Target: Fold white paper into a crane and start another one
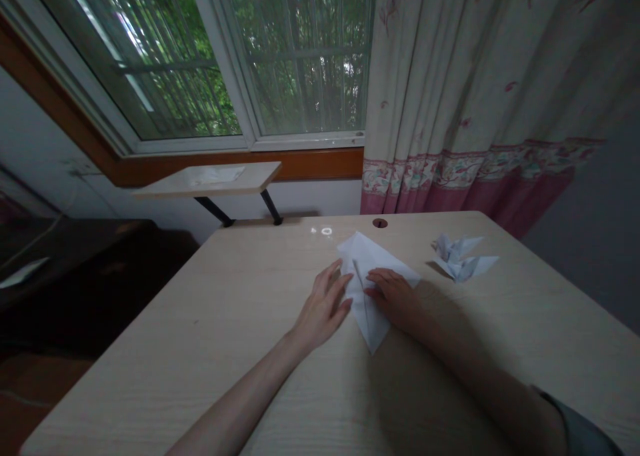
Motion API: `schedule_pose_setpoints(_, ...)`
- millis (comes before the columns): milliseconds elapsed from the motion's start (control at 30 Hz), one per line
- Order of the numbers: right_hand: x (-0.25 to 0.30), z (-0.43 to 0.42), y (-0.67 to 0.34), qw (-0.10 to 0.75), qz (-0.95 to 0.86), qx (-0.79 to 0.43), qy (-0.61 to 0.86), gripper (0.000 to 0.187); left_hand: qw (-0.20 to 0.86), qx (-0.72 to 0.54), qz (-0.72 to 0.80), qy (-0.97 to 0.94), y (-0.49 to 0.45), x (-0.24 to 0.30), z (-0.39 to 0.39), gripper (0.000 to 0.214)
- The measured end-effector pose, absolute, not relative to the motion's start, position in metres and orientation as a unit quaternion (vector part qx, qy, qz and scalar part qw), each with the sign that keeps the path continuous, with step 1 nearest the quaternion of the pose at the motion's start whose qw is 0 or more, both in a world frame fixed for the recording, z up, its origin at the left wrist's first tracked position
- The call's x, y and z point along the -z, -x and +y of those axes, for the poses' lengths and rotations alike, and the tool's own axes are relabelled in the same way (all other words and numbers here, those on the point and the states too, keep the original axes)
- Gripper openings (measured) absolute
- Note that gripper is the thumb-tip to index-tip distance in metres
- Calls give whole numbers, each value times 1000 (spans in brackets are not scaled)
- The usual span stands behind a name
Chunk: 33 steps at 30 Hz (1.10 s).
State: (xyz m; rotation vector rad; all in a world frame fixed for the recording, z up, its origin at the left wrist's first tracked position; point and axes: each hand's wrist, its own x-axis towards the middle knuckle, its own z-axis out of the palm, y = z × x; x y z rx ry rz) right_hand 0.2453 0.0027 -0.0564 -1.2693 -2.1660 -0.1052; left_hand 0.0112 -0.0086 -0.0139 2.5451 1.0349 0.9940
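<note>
A folded sheet of white paper (373,256) lies on the light wooden table, a pointed corner toward me and a crease or slit down its middle. My left hand (325,303) rests at the paper's left edge, fingers spread and touching it. On the right half, my right hand (395,296) lies over the paper with its fingertips near the middle line. Its fingers are stretched out and press on the sheet. The part of the paper under the right palm is hidden.
Folded white paper figures (460,259) sit on the table (225,349) to the right. A raised shelf (175,186) on black legs stands at the back left, a white sheet on it. Behind the table are a window and a curtain (425,169). A round cable hole (380,223) is near the back edge.
</note>
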Motion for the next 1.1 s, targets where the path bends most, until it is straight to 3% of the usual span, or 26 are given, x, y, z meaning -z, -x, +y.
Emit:
schedule_pose_setpoints(200,57,3,-248,343,-809,16,477,30,61,-336,348,-873,-11,7,-9,50)
schedule_pose_setpoints(567,54,2,-246,293,-805,9,517,33,-47,-307,371,-875,-12,2,-14,41)
schedule_pose_setpoints(767,55,2,-249,265,-811,-7,522,34,-36,-243,337,-909,-13,0,-15,35)
schedule_pose_setpoints(967,47,0,-249,236,-827,1,511,35,-23,-254,317,-914,-11,-1,-12,21)
schedule_pose_setpoints(1100,40,-3,-247,209,-832,23,513,36,26,-240,296,-924,-12,-3,-13,25)
